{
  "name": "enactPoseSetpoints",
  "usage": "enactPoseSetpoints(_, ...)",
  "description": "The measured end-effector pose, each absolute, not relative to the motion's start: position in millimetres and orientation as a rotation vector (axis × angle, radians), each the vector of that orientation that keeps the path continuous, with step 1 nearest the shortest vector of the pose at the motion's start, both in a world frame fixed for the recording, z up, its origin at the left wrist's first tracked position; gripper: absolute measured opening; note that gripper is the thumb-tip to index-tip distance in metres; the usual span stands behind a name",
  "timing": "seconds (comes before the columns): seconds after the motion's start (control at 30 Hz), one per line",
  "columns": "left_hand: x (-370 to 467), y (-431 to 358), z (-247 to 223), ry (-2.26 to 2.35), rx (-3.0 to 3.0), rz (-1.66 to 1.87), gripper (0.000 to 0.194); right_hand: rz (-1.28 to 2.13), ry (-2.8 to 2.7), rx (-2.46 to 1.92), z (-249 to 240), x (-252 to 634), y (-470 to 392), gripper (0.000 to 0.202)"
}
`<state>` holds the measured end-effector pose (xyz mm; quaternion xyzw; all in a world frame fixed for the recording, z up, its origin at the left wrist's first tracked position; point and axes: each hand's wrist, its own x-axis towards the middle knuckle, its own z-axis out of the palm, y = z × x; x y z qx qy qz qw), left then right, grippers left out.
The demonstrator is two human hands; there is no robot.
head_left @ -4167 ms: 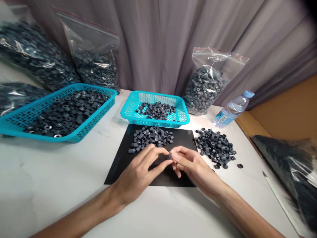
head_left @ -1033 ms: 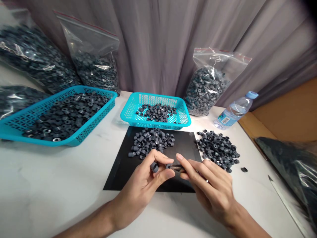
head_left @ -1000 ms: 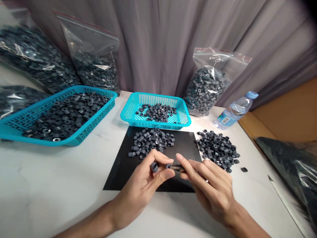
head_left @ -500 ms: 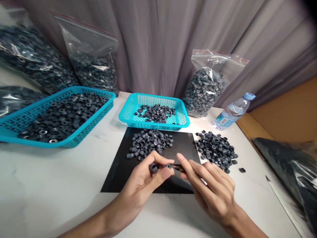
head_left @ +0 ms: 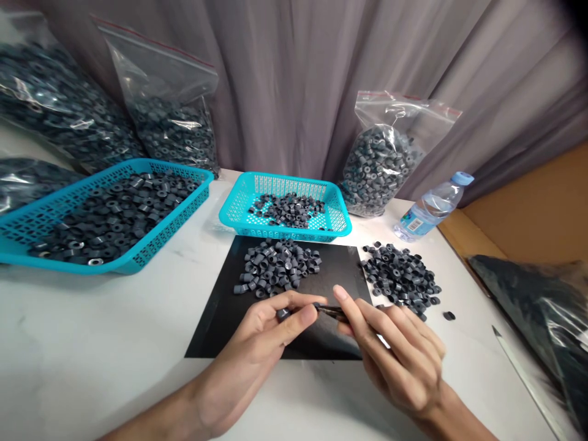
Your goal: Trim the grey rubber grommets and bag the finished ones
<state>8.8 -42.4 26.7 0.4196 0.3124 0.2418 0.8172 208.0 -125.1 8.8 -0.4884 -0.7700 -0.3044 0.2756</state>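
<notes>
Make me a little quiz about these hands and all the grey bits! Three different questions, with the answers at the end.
1. True or false: the right hand holds a slim tool, and the left hand holds a small grey piece.

2. Which of these lies on the black mat?
a) a zip bag
b) a pile of grey pieces
c) the left basket

3. Fill in: the cap on the water bottle is ____.

Key: 1 true; 2 b; 3 blue.
</notes>
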Motion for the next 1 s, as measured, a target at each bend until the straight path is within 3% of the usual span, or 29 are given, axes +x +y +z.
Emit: enactPoseSetpoints(1.0, 10, -50, 25, 0.595, 0.740, 0.553, 0.013, -0.855, -1.971, -1.287, 8, 198, -123, 0.050)
